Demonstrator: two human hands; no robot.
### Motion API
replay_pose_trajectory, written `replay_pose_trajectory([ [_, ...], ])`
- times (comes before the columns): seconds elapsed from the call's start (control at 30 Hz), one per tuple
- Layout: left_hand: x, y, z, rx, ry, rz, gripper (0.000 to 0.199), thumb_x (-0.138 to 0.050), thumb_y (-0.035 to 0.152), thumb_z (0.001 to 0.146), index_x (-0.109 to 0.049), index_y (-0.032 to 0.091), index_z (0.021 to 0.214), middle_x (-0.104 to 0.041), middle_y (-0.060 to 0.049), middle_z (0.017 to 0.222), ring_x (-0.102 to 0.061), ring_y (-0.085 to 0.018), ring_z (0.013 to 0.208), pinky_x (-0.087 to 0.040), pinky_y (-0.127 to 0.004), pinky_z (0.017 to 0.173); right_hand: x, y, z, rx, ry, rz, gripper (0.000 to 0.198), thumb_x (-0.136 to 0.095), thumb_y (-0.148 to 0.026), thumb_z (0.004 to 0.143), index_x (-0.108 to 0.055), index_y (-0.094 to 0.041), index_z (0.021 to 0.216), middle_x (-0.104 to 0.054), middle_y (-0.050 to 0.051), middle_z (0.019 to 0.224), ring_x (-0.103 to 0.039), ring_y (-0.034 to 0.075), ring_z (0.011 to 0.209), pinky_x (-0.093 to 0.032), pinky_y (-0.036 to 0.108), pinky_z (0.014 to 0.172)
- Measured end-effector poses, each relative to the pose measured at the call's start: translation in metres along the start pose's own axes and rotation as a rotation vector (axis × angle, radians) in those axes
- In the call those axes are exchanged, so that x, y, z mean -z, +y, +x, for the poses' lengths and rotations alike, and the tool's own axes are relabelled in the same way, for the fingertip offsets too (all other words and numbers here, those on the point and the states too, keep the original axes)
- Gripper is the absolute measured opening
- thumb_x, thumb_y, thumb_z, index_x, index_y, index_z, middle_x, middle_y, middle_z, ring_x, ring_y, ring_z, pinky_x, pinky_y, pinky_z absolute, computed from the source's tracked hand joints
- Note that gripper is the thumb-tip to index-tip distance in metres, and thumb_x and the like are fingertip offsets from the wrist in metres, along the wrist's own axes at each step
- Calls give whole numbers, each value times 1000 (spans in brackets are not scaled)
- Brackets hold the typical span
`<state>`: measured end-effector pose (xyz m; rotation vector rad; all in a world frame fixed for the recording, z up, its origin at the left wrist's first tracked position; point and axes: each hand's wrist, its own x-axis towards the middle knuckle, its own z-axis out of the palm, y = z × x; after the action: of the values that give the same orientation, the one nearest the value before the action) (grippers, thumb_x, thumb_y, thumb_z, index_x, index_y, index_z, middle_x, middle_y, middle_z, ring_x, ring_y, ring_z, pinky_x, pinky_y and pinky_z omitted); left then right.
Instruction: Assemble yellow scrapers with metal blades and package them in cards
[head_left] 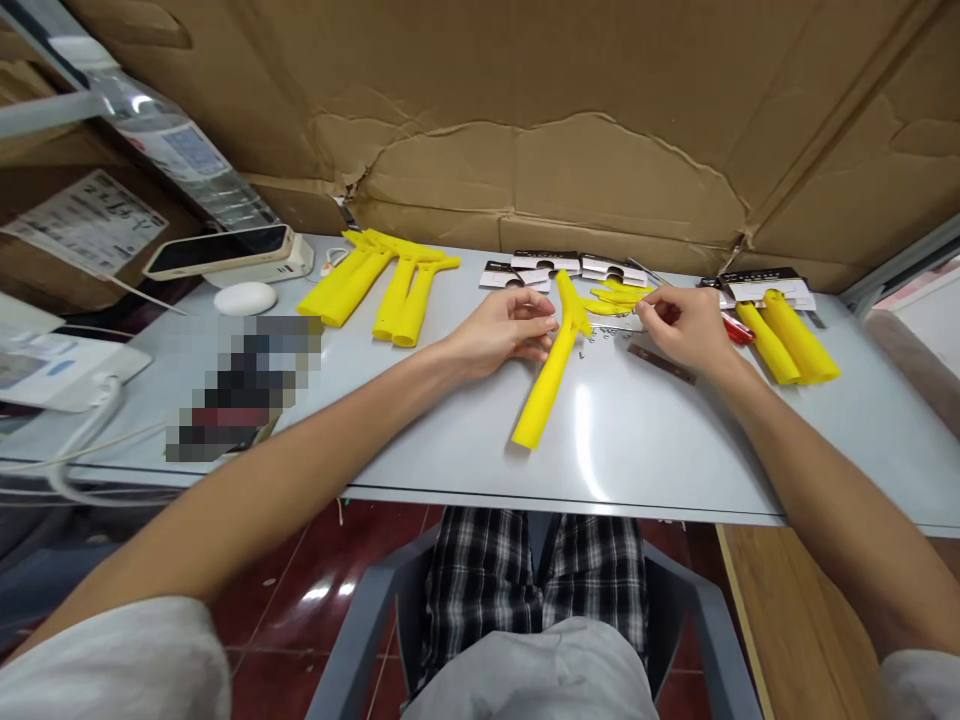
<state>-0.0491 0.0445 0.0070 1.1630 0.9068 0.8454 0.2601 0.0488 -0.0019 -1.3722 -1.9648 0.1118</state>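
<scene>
Over pale glossy tabletop [660, 450], between both hands: yellow handle [546, 380], tilted, held at upper left edge by left hand [517, 328], fingers curled narrow. Right hand [686, 322] beyond its right side, fingertips bunched near thin yellow pieces [619, 295]; whether anything pinched, cannot tell. Handle bright, smooth, tubular, forked at upper end. Small metal bits [581, 355], dark flat strip [661, 363] near. Other yellow handles [412, 300] lying left and right. Cardboard [525, 60] walling back; dark red tiled floor [277, 610] below.
</scene>
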Motion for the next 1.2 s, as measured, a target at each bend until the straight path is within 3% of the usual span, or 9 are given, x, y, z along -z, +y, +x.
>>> replay_pose_trajectory([
  [0.13,-4,-1,1,64,37,44,21,-85,8,93,-69,16,105,-74,-4,80,-72,-16,67,-64,-31,63,-3,2,-1,1,-36,21,26,-64,-38,92,-75,-18,80,-62,1,59,-50,14,55,-42,32,67],
  [0.33,-9,6,-5,98,46,161,19,-81,26,103,-66,18,113,-82,-12,98,-80,-22,75,-68,-37,64,-4,-18,-7,74,-193,104,33,-64,-44,96,-78,-17,84,-67,2,64,-54,13,58,-42,30,68],
  [0.43,-7,6,-7,65,-10,275,31,-88,28,96,-67,18,117,-82,-11,100,-80,-22,77,-68,-37,66,-1,-32,-11,97,-393,128,42,-73,-56,94,-85,-17,104,-71,2,73,-57,13,63,-41,30,69],
  [0.5,-6,6,-7,46,-49,355,40,-93,32,91,-67,18,119,-82,-9,98,-79,-21,73,-67,-36,66,2,-40,-12,135,-536,114,59,-85,-64,85,-85,-19,123,-76,3,85,-61,15,72,-42,30,73],
  [0.6,-4,5,-7,29,-75,428,46,-95,40,89,-67,19,119,-82,-7,95,-76,-18,64,-64,-35,64,6,-46,-13,199,-644,59,81,-96,-62,75,-78,-22,142,-79,6,105,-66,21,89,-44,31,82],
  [0.77,-4,5,-8,4,-117,462,45,-94,39,89,-67,18,118,-82,-8,97,-74,-17,62,-62,-33,62,2,-48,-15,200,-643,57,65,-90,-41,86,-76,-21,145,-77,7,109,-66,22,95,-47,34,90],
  [0.93,-9,3,-11,-18,-12,396,55,-95,30,88,-64,18,132,-79,-12,119,-75,-16,65,-62,-33,58,-5,-40,-14,225,-471,164,44,-85,-42,93,-82,-21,131,-79,10,114,-68,23,97,-52,37,91],
  [1.07,-13,0,-12,8,-48,169,54,-92,30,92,-66,16,137,-81,-11,106,-77,-19,72,-65,-33,62,-6,-36,-13,255,-300,274,35,-83,-48,96,-85,-25,122,-81,10,123,-73,26,110,-58,43,102],
  [1.2,-18,-4,-15,2,-80,8,57,-90,29,96,-67,15,146,-83,-9,87,-79,-20,71,-65,-30,65,-2,-43,-14,259,-336,312,30,-81,-53,98,-88,-27,110,-83,9,122,-77,26,111,-60,42,103],
])
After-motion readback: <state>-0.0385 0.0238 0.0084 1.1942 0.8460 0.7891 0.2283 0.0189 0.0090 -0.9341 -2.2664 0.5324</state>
